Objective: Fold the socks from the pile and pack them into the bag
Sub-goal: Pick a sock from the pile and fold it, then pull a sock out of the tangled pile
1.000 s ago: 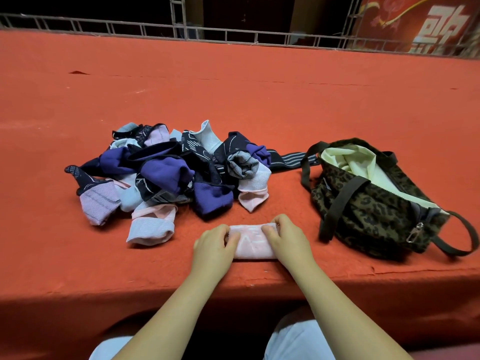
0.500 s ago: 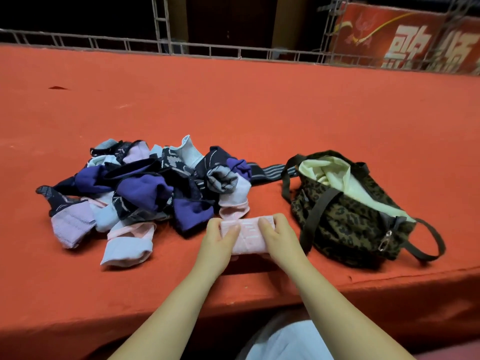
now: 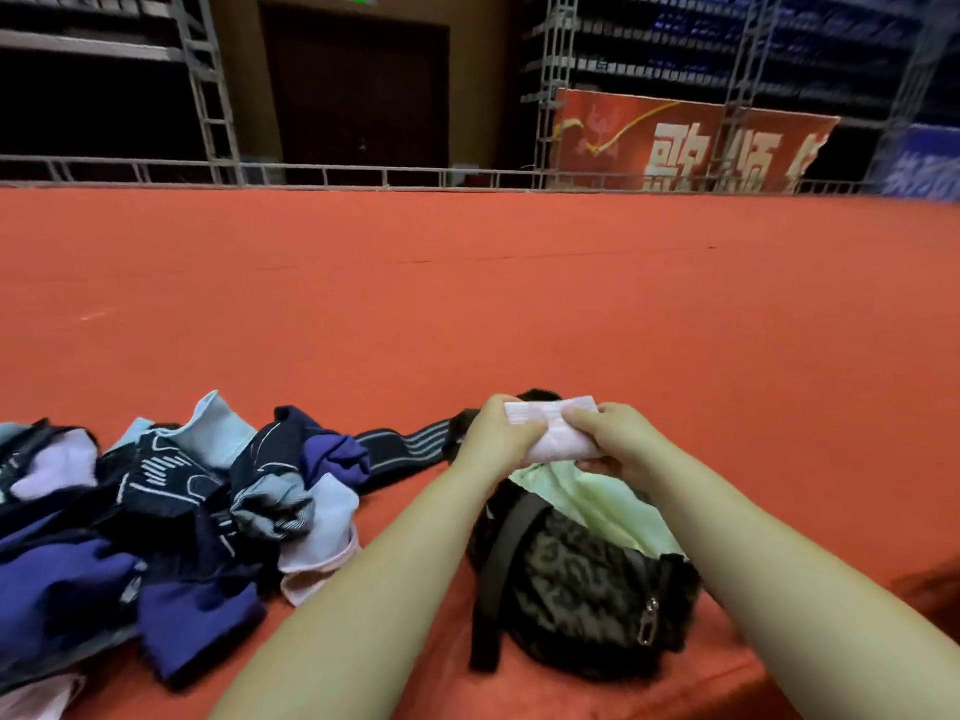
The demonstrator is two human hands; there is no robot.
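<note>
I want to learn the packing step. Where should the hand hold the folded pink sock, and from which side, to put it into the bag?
Grip the folded pink sock at its two short ends, left hand from the left, right hand from the right, as both hold it now. It lies crosswise above the open bag, so end grips probably keep the fold closed.

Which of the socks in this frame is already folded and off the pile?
The pale pink sock, a folded rectangle held by both hands above the leopard-print bag; the rest lie loose and unfolded in the pile.
</note>
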